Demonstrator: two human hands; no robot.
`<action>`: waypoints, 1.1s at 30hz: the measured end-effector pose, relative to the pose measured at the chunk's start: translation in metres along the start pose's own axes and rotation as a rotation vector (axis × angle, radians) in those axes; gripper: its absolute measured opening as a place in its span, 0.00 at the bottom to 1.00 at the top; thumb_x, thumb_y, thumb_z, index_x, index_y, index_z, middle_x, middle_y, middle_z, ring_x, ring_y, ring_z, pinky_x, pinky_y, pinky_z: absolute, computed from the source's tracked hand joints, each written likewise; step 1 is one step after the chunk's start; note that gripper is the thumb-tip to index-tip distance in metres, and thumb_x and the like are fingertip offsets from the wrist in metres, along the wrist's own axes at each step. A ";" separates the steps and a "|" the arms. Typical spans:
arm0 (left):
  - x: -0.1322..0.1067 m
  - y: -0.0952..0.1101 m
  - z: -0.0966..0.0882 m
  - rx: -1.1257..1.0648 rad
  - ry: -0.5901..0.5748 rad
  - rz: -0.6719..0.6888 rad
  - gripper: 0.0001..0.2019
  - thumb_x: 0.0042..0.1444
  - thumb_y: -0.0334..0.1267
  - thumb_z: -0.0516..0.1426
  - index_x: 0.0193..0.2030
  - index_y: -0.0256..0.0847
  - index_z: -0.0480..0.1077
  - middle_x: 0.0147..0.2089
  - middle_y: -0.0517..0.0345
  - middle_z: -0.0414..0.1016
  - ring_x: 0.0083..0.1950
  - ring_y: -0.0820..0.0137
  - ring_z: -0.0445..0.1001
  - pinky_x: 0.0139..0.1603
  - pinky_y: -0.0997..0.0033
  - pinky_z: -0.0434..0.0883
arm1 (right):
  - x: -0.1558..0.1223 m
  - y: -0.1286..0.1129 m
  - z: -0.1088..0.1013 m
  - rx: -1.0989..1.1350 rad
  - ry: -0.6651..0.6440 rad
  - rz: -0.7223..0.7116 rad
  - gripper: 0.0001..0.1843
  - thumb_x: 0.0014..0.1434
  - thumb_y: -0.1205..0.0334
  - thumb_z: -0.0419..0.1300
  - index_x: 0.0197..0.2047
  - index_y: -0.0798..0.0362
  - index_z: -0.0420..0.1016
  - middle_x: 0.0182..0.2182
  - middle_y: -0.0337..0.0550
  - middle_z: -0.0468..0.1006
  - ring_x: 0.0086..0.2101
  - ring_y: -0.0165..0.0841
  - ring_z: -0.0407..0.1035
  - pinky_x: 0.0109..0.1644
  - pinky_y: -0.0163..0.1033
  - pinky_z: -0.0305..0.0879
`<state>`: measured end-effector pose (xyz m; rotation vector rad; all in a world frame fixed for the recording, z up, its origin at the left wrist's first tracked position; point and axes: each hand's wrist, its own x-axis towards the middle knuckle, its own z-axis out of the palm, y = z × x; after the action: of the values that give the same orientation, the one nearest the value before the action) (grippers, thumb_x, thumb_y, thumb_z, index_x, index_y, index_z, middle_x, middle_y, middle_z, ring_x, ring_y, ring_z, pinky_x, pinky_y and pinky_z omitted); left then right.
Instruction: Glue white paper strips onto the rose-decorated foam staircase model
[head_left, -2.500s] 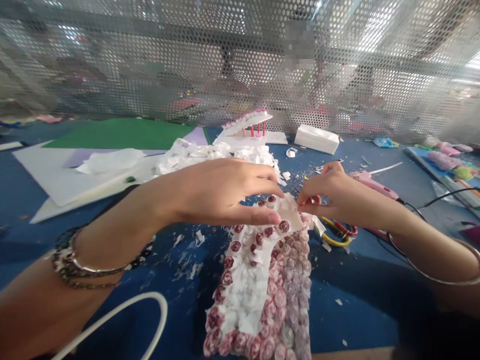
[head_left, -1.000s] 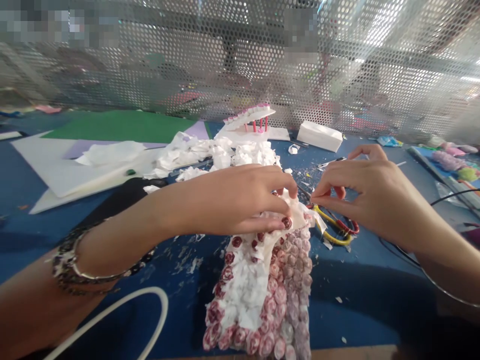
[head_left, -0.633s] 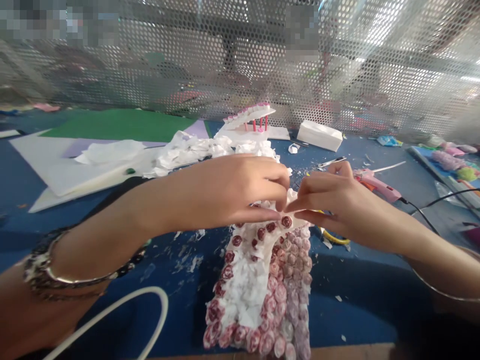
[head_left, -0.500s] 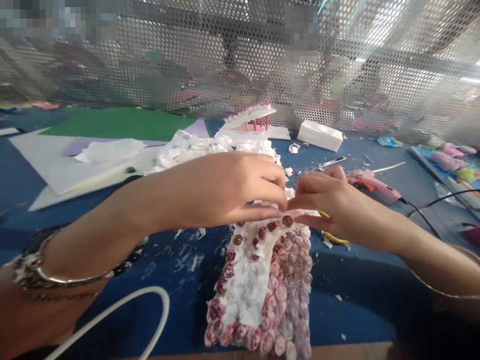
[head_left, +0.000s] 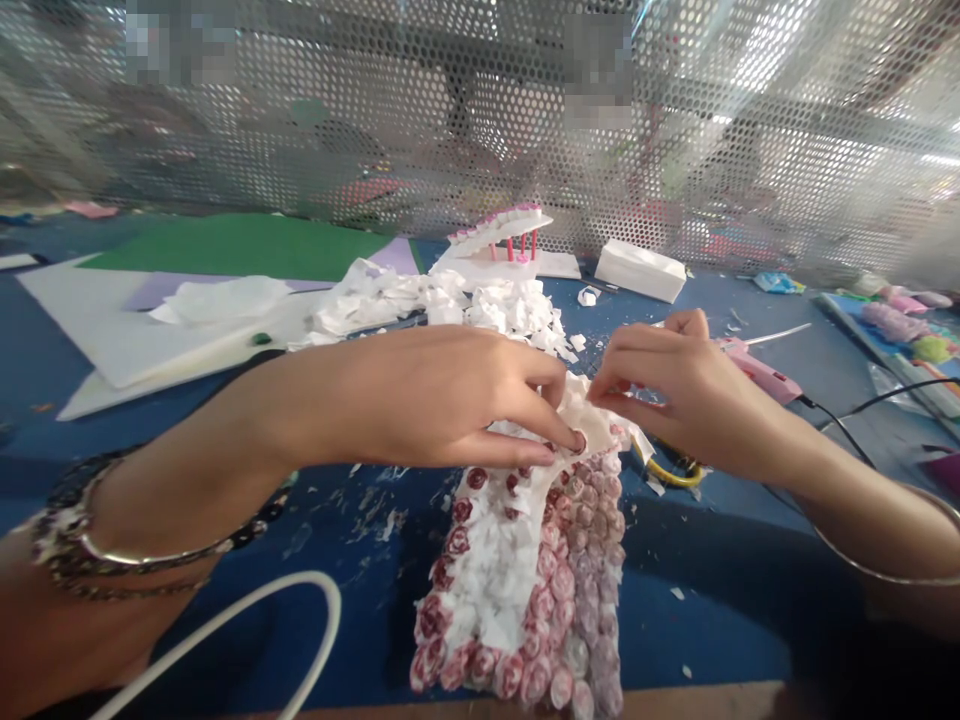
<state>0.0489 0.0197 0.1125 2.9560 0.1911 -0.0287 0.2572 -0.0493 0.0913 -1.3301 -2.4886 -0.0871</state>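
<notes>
On the blue table, a panel covered with white tissue (head_left: 487, 560) bears rolled paper rosettes (head_left: 551, 580), dark red along the left and pale pink to mauve on the right. My left hand (head_left: 465, 395) reaches across its upper part with fingers stretched and apart. One fingertip rests on a small dark red rosette (head_left: 578, 442) near the upper edge. To the right, my right hand (head_left: 660, 375) hovers above the panel's upper right corner, thumb and fingertips pinched together. Whatever is in that pinch is too small to make out.
A pink glue gun (head_left: 761, 372) with its cord lies beyond my right hand, near yellow-handled scissors (head_left: 675, 475). Torn white paper (head_left: 517, 305) is heaped behind the panel. A small model on red posts (head_left: 510, 245) and a white tissue pack (head_left: 641, 270) stand before a perforated metal screen (head_left: 495, 110).
My right hand has drawn away from the dark red rosette, up and slightly right, with its fingertips pinched. My left fingers have shifted down onto that rosette.
</notes>
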 end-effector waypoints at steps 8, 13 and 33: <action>-0.001 0.001 -0.003 -0.012 -0.035 -0.015 0.15 0.61 0.46 0.47 0.49 0.53 0.71 0.43 0.55 0.71 0.36 0.70 0.69 0.36 0.73 0.63 | -0.003 0.017 -0.023 -0.255 0.258 0.172 0.10 0.59 0.59 0.51 0.31 0.50 0.70 0.29 0.38 0.73 0.30 0.29 0.64 0.45 0.45 0.47; -0.001 0.002 -0.002 -0.023 -0.023 -0.036 0.14 0.60 0.45 0.49 0.49 0.55 0.71 0.44 0.57 0.72 0.36 0.71 0.70 0.34 0.74 0.63 | -0.013 0.055 -0.045 -0.365 0.486 0.260 0.08 0.56 0.59 0.54 0.30 0.53 0.71 0.28 0.44 0.73 0.30 0.30 0.65 0.41 0.39 0.56; 0.029 -0.010 0.012 0.057 0.221 0.036 0.15 0.61 0.41 0.48 0.50 0.43 0.70 0.52 0.49 0.66 0.52 0.66 0.64 0.53 0.66 0.61 | -0.013 0.048 -0.044 -0.300 0.181 0.249 0.03 0.53 0.63 0.55 0.31 0.50 0.69 0.26 0.37 0.72 0.27 0.28 0.63 0.32 0.34 0.53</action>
<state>0.0760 0.0305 0.0980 3.0137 0.1691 0.3025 0.3146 -0.0413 0.1246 -1.6586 -2.2018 -0.5167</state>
